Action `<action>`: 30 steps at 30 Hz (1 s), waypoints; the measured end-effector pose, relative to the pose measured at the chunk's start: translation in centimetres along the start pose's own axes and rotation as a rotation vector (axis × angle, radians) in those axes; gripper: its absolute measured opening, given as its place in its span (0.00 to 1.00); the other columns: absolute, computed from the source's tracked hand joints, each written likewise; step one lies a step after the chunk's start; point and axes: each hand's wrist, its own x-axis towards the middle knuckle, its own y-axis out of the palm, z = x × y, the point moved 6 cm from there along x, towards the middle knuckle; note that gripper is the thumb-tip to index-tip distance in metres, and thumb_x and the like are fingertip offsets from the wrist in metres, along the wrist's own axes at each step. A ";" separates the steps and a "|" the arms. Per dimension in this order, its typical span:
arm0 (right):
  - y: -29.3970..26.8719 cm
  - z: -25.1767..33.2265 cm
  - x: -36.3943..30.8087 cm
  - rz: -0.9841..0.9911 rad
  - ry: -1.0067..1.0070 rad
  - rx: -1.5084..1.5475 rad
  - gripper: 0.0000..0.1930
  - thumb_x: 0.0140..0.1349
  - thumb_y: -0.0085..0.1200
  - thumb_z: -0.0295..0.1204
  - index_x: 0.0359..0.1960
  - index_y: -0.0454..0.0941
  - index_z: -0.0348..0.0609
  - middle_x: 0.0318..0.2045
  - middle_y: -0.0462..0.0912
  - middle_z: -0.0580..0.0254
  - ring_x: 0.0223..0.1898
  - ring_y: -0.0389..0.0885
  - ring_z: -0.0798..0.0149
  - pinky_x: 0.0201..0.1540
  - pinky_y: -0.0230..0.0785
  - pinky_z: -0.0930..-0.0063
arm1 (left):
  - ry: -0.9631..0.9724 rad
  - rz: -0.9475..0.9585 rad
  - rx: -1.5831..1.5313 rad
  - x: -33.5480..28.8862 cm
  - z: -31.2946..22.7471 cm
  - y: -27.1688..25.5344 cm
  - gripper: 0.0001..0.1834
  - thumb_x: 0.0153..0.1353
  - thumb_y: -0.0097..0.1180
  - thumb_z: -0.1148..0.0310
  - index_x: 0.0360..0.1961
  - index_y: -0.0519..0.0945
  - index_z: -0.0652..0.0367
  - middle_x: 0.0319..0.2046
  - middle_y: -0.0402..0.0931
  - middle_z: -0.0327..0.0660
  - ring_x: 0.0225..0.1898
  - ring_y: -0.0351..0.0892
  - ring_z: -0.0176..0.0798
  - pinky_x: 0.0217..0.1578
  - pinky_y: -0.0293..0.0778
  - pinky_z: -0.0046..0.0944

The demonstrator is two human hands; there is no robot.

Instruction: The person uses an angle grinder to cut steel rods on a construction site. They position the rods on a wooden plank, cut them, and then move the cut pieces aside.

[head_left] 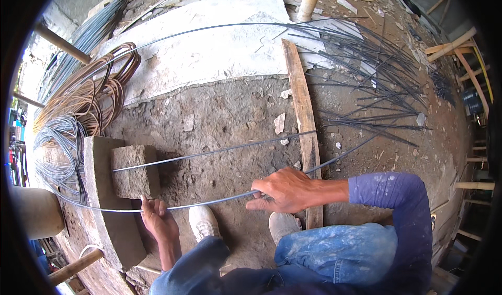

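Curving across the foreground, a long grey metal rod [209,202] is held in two bare hands above a dirt floor [219,106]. The rod is gripped by the curled fingers of the right hand [280,190] near the wooden plank [300,101], while it is pinched in the fingers of the left hand [157,220] beside a rough block [144,177], which is set against a larger concrete slab [107,190]. A second rod [219,151] is laid over the block and toward the plank. Dark cut rods [376,86] are strewn at right; coils of rusty bar [112,86] and grey wire [55,154] are heaped at left.
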 end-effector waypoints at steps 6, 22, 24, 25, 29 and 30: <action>2.3 -0.6 -2.1 -0.028 -0.037 0.013 0.30 0.82 0.50 0.58 0.33 0.76 0.41 0.16 0.80 0.48 0.21 0.86 0.41 0.26 0.81 0.47 | 0.044 -0.097 0.301 0.7 -2.1 -5.3 0.36 0.79 0.56 0.37 0.69 0.63 0.56 0.57 0.68 0.46 0.54 0.71 0.42 0.53 0.72 0.42; 0.3 -7.1 -13.4 -0.201 0.109 -0.130 0.28 0.78 0.60 0.56 0.29 0.79 0.43 0.13 0.75 0.52 0.17 0.82 0.45 0.22 0.73 0.49 | 1.005 -0.076 1.885 7.3 -14.1 -12.9 0.27 0.70 0.70 0.47 0.48 0.76 0.61 0.45 0.77 0.53 0.46 0.82 0.57 0.45 0.80 0.55; 0.0 -8.6 -16.6 -0.207 0.189 -0.156 0.29 0.76 0.63 0.57 0.28 0.79 0.43 0.13 0.76 0.53 0.18 0.83 0.45 0.22 0.73 0.51 | 1.064 0.213 2.035 7.9 -12.9 -13.3 0.26 0.69 0.70 0.47 0.44 0.76 0.60 0.40 0.77 0.52 0.42 0.82 0.57 0.41 0.80 0.55; -0.2 -9.4 -18.5 -0.211 0.240 -0.176 0.30 0.74 0.65 0.59 0.28 0.79 0.43 0.13 0.77 0.54 0.18 0.84 0.46 0.23 0.74 0.52 | 1.090 0.374 2.079 8.2 -11.9 -13.3 0.26 0.69 0.70 0.46 0.42 0.76 0.60 0.38 0.77 0.51 0.40 0.82 0.57 0.40 0.80 0.55; -0.9 -12.3 -27.0 -0.330 0.369 -0.258 0.34 0.63 0.73 0.65 0.28 0.79 0.43 0.16 0.81 0.54 0.19 0.84 0.46 0.24 0.75 0.53 | 1.080 1.123 2.004 7.0 -5.2 -10.8 0.27 0.67 0.71 0.45 0.33 0.76 0.59 0.29 0.76 0.49 0.31 0.83 0.56 0.33 0.79 0.54; -1.0 -13.2 -29.4 -0.345 0.427 -0.253 0.35 0.60 0.75 0.66 0.27 0.79 0.43 0.17 0.82 0.53 0.20 0.85 0.46 0.26 0.76 0.52 | 1.078 1.259 1.943 5.7 -3.0 -9.4 0.27 0.66 0.71 0.45 0.30 0.76 0.59 0.26 0.76 0.48 0.29 0.83 0.56 0.32 0.79 0.54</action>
